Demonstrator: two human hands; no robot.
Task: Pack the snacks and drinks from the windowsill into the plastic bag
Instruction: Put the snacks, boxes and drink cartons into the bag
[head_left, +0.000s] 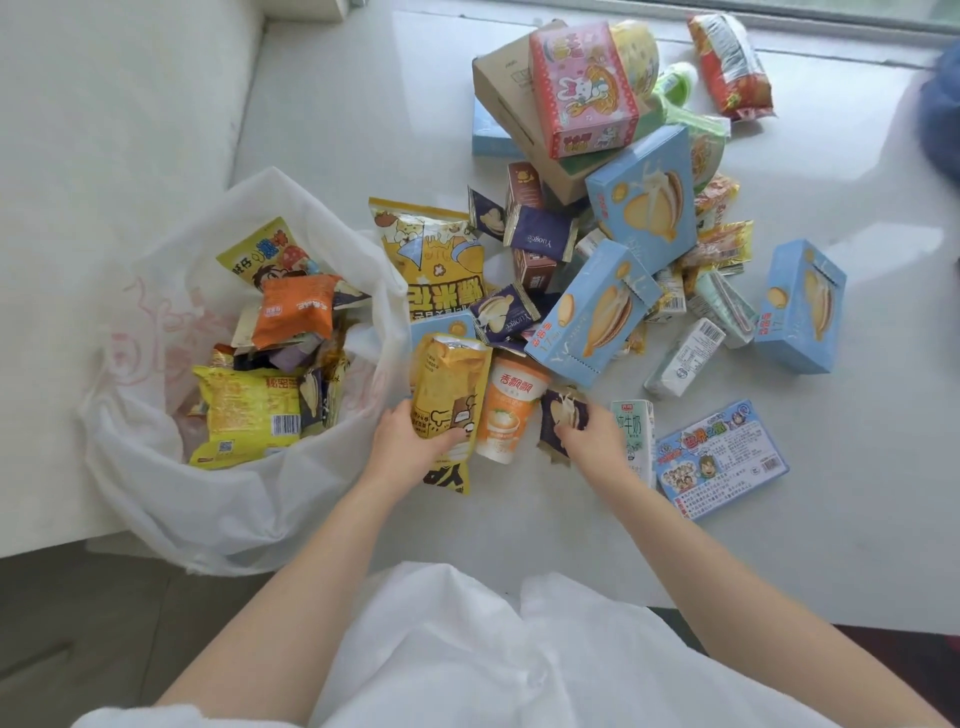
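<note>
A white plastic bag (156, 499) stands open at the left of the windowsill (857, 519), holding several snack packets. My left hand (410, 441) grips a yellow snack packet (449, 384) just right of the bag's rim. My right hand (592, 441) pinches a small dark purple wrapped biscuit (561, 410). Between the two hands lies an orange milk-tea cup (511, 410) on its side. A white milk carton (636, 431) lies right of my right hand.
A heap of light blue biscuit boxes (644, 197), purple packets, a yellow popcorn bag (431, 254), a pink box (582, 88) on a cardboard box and a red packet (732, 62) covers the far sill. A blue card box (722, 457) lies at right.
</note>
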